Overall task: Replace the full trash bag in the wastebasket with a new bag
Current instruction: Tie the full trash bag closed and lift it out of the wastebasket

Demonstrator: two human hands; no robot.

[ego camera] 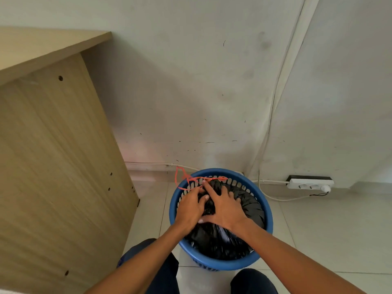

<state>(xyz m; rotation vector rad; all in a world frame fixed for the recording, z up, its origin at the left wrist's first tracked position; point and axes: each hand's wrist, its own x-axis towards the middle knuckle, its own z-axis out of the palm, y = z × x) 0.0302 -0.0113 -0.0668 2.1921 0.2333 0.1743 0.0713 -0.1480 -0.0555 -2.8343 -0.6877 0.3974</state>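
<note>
Black bag (222,245) sits in blue wastebasket (269,217), neck bunched toward 12 o'clock. Fingers of left hand (191,206) curl round the neck; right hand (224,206) lies splayed on it. We judge it soft, slippery film (orange string (199,178) loose), best lifted by the neck.

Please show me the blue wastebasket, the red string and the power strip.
blue wastebasket (268,213), head view, right rim.
red string (214,178), head view, part over far rim.
power strip (309,183), head view, white body.

In blue wastebasket (269,217), left hand (191,205) grips black bag (222,242); right hand (224,206) presses.
</note>
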